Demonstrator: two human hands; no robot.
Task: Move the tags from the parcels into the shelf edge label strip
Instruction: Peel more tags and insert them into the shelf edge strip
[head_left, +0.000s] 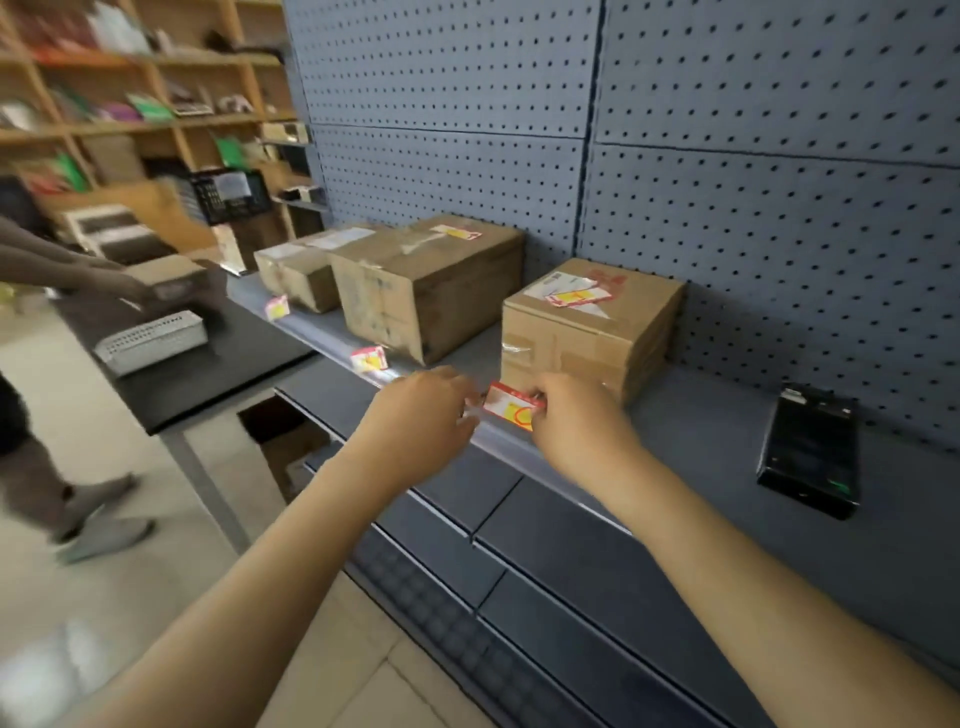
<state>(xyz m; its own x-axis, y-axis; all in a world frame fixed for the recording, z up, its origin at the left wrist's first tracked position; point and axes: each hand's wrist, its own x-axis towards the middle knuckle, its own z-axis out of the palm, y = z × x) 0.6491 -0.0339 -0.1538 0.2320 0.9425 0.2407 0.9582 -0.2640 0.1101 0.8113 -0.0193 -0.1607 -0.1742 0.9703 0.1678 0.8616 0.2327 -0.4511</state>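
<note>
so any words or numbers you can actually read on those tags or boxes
None can be read.
Tag in hand: red and yellow print, blurred.
Tags in the label strip: blurred.
Tags on the parcels: too small.
Red marks on the nearest parcel: illegible.

Tag (511, 408) print blurred, right end behind right hand (576, 423), bystander (31, 364) cropped at left

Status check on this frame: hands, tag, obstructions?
Both hands, left hand and right hand, pinch one tag at label strip. Two tags seated. Nothing obstructing.
</note>
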